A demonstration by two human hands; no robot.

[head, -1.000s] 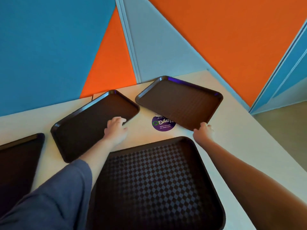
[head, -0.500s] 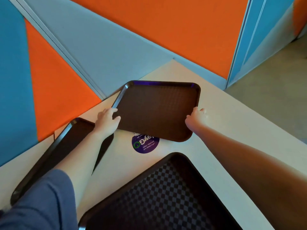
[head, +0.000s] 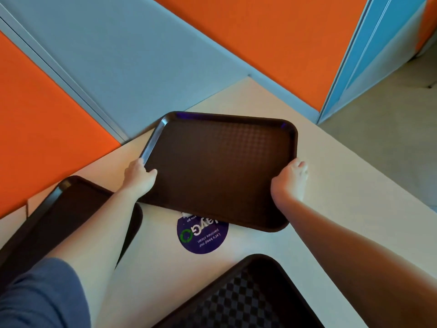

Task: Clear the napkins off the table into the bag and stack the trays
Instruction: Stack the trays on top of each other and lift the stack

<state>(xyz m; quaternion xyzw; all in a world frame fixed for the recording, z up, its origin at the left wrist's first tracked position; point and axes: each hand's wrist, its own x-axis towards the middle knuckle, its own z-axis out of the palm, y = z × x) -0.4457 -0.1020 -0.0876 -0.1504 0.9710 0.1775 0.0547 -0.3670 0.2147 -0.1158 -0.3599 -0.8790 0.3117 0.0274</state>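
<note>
far tray [head: 220, 171]: dark brown, faint fine grid texture, purple glints on its far rim
near tray [head: 238, 301]: dark brown-black, checkerboard of lighter and darker squares
left tray [head: 71, 209]: dark brown, plain as far as can be told
table [head: 343, 185]: pale cream
sticker [head: 202, 235]: round, deep purple, white lettering, green ring mark
wall panels [head: 272, 31]: orange, grey-blue and bright blue
sleeve [head: 40, 297]: slate blue

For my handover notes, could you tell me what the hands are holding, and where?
Both hold the far tray: left hand grips its left rim, right hand its right rim.
</note>
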